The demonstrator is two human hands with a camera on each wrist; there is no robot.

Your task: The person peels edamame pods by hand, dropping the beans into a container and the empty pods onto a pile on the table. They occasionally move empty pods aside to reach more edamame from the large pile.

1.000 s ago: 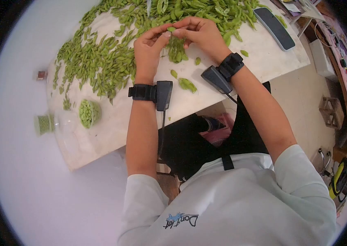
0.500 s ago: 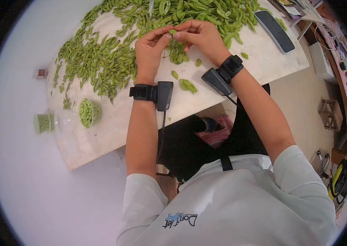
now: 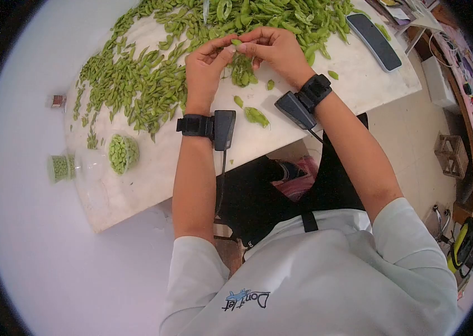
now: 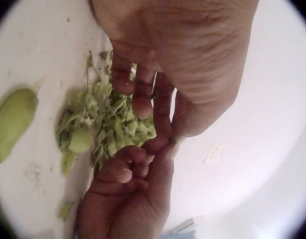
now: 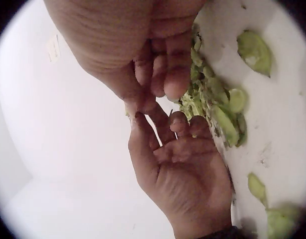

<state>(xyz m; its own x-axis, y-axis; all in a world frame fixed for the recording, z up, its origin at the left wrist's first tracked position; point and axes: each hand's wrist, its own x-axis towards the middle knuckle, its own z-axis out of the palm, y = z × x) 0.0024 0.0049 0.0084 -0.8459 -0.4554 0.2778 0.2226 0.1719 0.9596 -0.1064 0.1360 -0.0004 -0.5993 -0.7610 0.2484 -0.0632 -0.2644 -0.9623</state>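
1. The green pod [image 3: 237,42] is between the hands, above a small heap of pods [image 3: 242,75] on the desk [image 3: 175,162]; pinch it lightly at its ends.
2. Left hand [image 3: 203,73] and right hand [image 3: 285,53] meet at the fingertips, both pinching it; let the thumbs do the pressing, evenly.
3. Work low over the desk, so anything that slips lands near, well apart from the phone [image 3: 374,42].
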